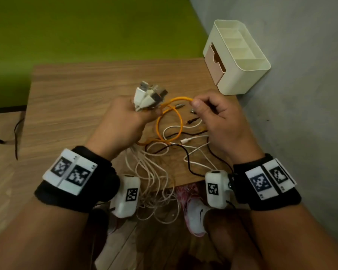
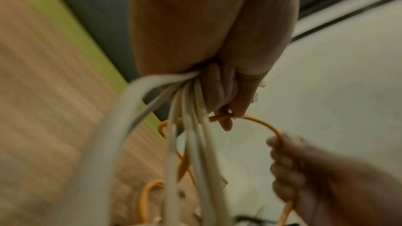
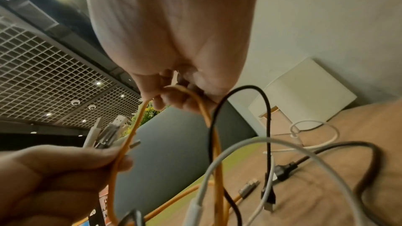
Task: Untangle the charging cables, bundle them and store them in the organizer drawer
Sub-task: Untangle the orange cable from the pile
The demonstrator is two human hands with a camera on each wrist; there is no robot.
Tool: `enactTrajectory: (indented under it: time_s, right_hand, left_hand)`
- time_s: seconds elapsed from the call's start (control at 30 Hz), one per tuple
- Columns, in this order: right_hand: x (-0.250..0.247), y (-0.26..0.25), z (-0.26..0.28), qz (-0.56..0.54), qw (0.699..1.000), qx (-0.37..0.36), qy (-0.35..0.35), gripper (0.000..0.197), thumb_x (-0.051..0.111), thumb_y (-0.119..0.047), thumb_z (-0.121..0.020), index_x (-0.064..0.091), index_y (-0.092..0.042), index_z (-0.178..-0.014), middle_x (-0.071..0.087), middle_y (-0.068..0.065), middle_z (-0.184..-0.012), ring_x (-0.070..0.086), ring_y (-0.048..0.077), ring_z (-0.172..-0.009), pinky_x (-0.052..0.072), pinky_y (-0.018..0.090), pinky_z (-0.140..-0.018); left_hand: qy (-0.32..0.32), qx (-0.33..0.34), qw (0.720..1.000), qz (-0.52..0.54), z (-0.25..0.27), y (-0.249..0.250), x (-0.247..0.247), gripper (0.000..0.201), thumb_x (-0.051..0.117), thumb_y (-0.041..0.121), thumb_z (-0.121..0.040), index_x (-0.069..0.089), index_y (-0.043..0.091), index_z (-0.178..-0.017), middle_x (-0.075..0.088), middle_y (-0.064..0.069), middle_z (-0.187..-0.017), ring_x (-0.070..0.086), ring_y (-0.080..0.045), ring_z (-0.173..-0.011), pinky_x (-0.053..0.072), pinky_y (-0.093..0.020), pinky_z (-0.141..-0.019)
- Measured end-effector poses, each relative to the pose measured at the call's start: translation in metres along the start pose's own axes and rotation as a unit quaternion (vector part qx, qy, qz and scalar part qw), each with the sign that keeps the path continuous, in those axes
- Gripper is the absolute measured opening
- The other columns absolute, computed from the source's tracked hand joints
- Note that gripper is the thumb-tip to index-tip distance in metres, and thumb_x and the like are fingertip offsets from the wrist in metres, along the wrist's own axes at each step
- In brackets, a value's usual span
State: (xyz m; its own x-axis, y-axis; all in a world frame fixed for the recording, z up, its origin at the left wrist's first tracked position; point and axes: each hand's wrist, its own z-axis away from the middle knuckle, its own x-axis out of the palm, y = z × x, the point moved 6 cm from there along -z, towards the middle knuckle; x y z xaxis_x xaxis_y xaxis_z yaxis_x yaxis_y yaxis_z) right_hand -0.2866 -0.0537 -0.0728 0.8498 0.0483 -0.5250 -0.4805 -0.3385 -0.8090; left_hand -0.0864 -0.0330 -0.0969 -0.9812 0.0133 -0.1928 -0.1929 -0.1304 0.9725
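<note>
My left hand [image 1: 125, 117] grips a bunch of white cables [image 2: 187, 126], whose USB plugs [image 1: 148, 94] stick up above the fist; their cords hang off the table's near edge. The orange cable [image 1: 170, 121] also passes through that fist. My right hand [image 1: 213, 114] pinches the orange cable's loop [image 3: 195, 102] between thumb and fingers, just right of the left hand. Black cables [image 1: 185, 152] and white cables [image 1: 195, 151] lie tangled on the wooden table [image 1: 76, 94] below both hands. The cream organizer [image 1: 238, 55] stands at the back right, its tan drawer [image 1: 216, 63] slightly pulled out.
A grey wall [image 1: 300, 75] runs along the table's right side, close behind the organizer. A green surface [image 1: 86, 26] lies beyond the table's far edge. Loose small plugs [image 1: 193, 112] lie on the table between the hands. A white shoe [image 1: 195, 215] shows below the near edge.
</note>
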Motion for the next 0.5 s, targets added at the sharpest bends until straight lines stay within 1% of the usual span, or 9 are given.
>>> enactTrajectory:
  time_s: [0.03,0.07,0.1,0.17,0.3,0.37,0.43,0.47,0.5]
  right_hand:
    - [0.001,-0.002,-0.001,0.014,1.0,-0.016,-0.004,0.011,0.06,-0.022,-0.097,0.067,-0.026,-0.089,0.063,-0.011,-0.082,0.058,0.003,-0.078,0.044,0.018,-0.069]
    - [0.004,-0.003,-0.001,0.029,0.999,-0.031,-0.013,0.009,0.062,-0.02,-0.096,0.069,-0.021,-0.089,0.061,-0.013,-0.083,0.057,0.001,-0.079,0.041,0.014,-0.069]
    - [0.008,-0.004,-0.001,0.042,0.998,-0.045,-0.022,0.009,0.063,-0.019,-0.095,0.07,-0.016,-0.09,0.058,-0.015,-0.082,0.055,-0.001,-0.078,0.039,0.011,-0.069]
    - [0.012,-0.007,-0.001,0.06,0.996,-0.067,-0.027,0.011,0.064,-0.017,-0.093,0.072,-0.01,-0.092,0.053,-0.017,-0.079,0.052,-0.005,-0.076,0.035,0.008,-0.067]
    - [0.011,-0.013,-0.001,0.061,0.993,-0.096,-0.014,0.011,0.065,-0.016,-0.092,0.073,-0.01,-0.094,0.051,-0.017,-0.081,0.05,-0.005,-0.076,0.035,0.008,-0.067]
    - [0.015,-0.014,0.0,0.059,0.993,-0.098,-0.033,0.01,0.065,-0.016,-0.092,0.073,-0.011,-0.095,0.053,-0.012,-0.081,0.05,-0.003,-0.075,0.035,0.01,-0.066]
    - [0.021,-0.014,0.002,0.059,0.992,-0.098,-0.049,0.009,0.066,-0.014,-0.092,0.073,-0.01,-0.094,0.054,-0.006,-0.08,0.049,-0.001,-0.072,0.034,0.01,-0.064]
    - [0.022,-0.014,0.003,0.055,0.993,-0.098,-0.048,0.008,0.066,-0.013,-0.091,0.073,-0.01,-0.093,0.055,-0.005,-0.08,0.049,-0.001,-0.071,0.034,0.009,-0.063]
    - [0.021,-0.015,0.003,0.051,0.993,-0.097,-0.042,0.007,0.066,-0.013,-0.091,0.072,-0.01,-0.092,0.055,-0.004,-0.08,0.049,-0.002,-0.072,0.034,0.009,-0.064]
  left_hand:
    - [0.004,0.023,0.998,-0.055,0.001,0.003,0.004,0.021,0.072,0.017,-0.085,0.063,0.013,-0.067,0.047,0.01,-0.044,0.038,-0.003,-0.043,0.032,-0.026,-0.049]
    - [0.002,0.042,0.995,-0.086,0.003,0.006,0.009,0.026,0.071,0.016,-0.087,0.06,0.016,-0.063,0.05,0.012,-0.045,0.039,0.002,-0.043,0.034,-0.022,-0.049]
    - [-0.002,0.055,0.993,-0.1,0.005,0.009,0.014,0.028,0.07,0.016,-0.088,0.058,0.016,-0.063,0.05,0.012,-0.046,0.039,0.003,-0.044,0.033,-0.02,-0.048]
    - [-0.007,0.069,0.991,-0.115,0.006,0.013,0.02,0.024,0.068,0.019,-0.089,0.06,0.012,-0.068,0.049,0.01,-0.051,0.038,0.001,-0.046,0.032,-0.021,-0.048]
    - [-0.003,0.097,0.99,-0.103,0.009,0.019,0.023,0.016,0.067,0.019,-0.091,0.063,0.017,-0.075,0.05,0.017,-0.047,0.042,0.002,-0.045,0.031,-0.013,-0.047]
    - [-0.014,0.139,0.986,-0.089,0.011,0.025,0.026,0.01,0.067,0.014,-0.09,0.067,0.018,-0.081,0.057,0.022,-0.055,0.05,0.008,-0.054,0.036,-0.01,-0.054]
    - [-0.02,0.164,0.983,-0.082,0.012,0.028,0.028,0.004,0.067,0.013,-0.09,0.07,0.016,-0.09,0.064,0.019,-0.069,0.054,0.01,-0.067,0.041,-0.011,-0.062]
    - [-0.022,0.163,0.983,-0.087,0.011,0.028,0.028,0.004,0.067,0.014,-0.09,0.071,0.017,-0.091,0.065,0.018,-0.07,0.055,0.01,-0.067,0.041,-0.011,-0.063]
    - [-0.025,0.156,0.983,-0.092,0.009,0.027,0.028,0.007,0.067,0.015,-0.09,0.069,0.02,-0.087,0.064,0.02,-0.065,0.055,0.011,-0.063,0.039,-0.01,-0.06]
